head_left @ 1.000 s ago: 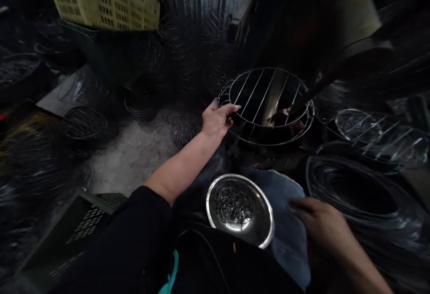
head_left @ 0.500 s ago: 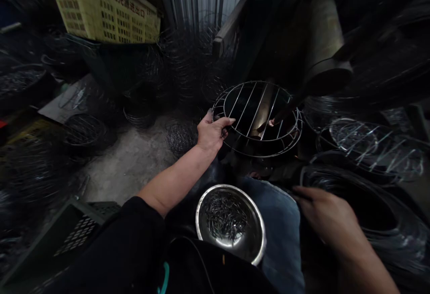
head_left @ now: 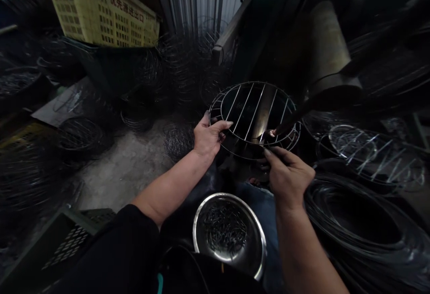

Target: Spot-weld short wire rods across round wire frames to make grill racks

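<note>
A round wire basket frame (head_left: 254, 117) with parallel bars sits on a dark machine in front of me. My left hand (head_left: 208, 138) grips its left rim, fingers curled over the wire. My right hand (head_left: 286, 173) is raised to the frame's near rim, fingers pinched together at the wire; whatever is in the pinch is too small to make out. A dark rod (head_left: 293, 119) reaches from the right onto the frame. On my lap rests a steel bowl (head_left: 230, 233) filled with small dark wire pieces.
Large coils of black wire (head_left: 363, 222) lie at the right. More wire frames (head_left: 366, 146) are stacked beyond them. Finished wire baskets (head_left: 80, 135) litter the concrete floor at left. A yellow crate (head_left: 104, 11) stands at the back, a green crate (head_left: 67, 240) near my left arm.
My right hand rose from my lap beside the bowl up to the frame's near rim. The left hand kept its hold on the rim.
</note>
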A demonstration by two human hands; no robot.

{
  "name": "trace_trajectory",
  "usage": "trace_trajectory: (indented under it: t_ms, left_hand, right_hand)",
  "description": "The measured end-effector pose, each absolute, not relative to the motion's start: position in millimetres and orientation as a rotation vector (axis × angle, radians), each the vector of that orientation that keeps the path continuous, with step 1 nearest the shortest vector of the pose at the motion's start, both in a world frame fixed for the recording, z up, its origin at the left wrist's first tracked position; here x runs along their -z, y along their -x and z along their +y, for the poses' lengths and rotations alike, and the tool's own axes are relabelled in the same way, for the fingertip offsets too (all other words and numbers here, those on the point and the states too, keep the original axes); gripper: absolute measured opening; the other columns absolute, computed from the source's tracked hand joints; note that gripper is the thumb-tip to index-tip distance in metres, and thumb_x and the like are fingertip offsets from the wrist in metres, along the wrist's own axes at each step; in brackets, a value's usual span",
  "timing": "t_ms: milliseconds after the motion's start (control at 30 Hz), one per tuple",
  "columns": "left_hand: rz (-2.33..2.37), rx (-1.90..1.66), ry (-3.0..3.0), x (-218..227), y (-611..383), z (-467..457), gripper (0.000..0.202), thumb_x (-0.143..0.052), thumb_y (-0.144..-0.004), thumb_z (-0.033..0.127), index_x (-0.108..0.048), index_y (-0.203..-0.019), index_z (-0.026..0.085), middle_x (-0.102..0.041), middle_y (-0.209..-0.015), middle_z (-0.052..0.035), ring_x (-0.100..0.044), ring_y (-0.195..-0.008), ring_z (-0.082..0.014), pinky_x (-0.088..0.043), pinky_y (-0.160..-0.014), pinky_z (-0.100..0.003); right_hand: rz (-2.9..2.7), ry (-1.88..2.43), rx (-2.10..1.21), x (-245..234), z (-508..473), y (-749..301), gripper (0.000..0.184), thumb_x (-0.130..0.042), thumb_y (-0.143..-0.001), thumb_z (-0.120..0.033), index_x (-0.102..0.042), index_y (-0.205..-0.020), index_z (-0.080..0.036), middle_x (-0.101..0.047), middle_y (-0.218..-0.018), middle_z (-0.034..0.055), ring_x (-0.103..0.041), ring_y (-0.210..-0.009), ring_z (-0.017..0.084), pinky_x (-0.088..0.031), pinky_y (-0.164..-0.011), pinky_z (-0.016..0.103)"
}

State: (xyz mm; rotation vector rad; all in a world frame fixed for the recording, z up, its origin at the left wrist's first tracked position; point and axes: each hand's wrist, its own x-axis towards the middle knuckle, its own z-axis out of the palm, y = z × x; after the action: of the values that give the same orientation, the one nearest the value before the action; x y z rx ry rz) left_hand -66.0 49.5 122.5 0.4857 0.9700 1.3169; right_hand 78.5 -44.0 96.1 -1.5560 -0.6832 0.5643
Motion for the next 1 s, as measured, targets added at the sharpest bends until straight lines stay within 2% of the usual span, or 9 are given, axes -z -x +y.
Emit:
trace_trajectory:
  t_ms: [433,567,867,1000]
  left_hand:
    - [0.929,-1.279,-0.493,-122.3,63.1,61.9,0.047,-0.084,-0.045,0.011,-0.06,-0.085,0.019,-0.053,-0.065,0.0086,-0.049,-0.051,-0.0043,-0.029,-0.044,-0.018]
    - [0.982,-1.264,-0.457,-120.1,60.2,68.2,0.045,-0.082,-0.045,0.01,-0.057,-0.082,0.019,-0.052,-0.061,0.0086,-0.048,-0.052,-0.0052,-0.028,-0.046,-0.019]
    - [1.042,-1.243,-0.423,-116.9,55.8,78.8,0.05,-0.082,-0.046,0.01,-0.062,-0.091,0.019,-0.056,-0.06,0.0074,-0.052,-0.055,-0.0074,-0.028,-0.049,-0.019]
    - [1.077,-1.236,-0.369,-116.7,54.1,80.7,0.06,-0.084,-0.046,0.008,-0.064,-0.101,0.02,-0.056,-0.06,0.008,-0.052,-0.053,-0.007,-0.028,-0.05,-0.019]
  right_hand:
    - [-0.516,1.384,-0.596,-92.1,-38.7,-73.1,0.029,-0.087,-0.06,-0.031,-0.074,-0.079,-0.014,-0.069,-0.058,0.0006,-0.065,-0.044,0.017,-0.056,-0.043,0.027]
    - [-0.524,1.375,-0.575,-92.4,-35.3,-74.7,0.027,-0.087,-0.06,-0.029,-0.074,-0.078,-0.014,-0.069,-0.058,0.0003,-0.066,-0.046,0.016,-0.055,-0.044,0.024]
    - [-0.559,1.392,-0.612,-97.6,-27.5,-81.8,0.024,-0.085,-0.061,-0.028,-0.075,-0.077,-0.014,-0.068,-0.058,0.0005,-0.066,-0.048,0.016,-0.052,-0.042,0.023]
    - [-0.678,1.488,-0.587,-94.5,-35.2,-86.7,0.027,-0.085,-0.065,-0.032,-0.077,-0.083,-0.014,-0.068,-0.06,0.0003,-0.063,-0.045,0.015,-0.049,-0.041,0.023]
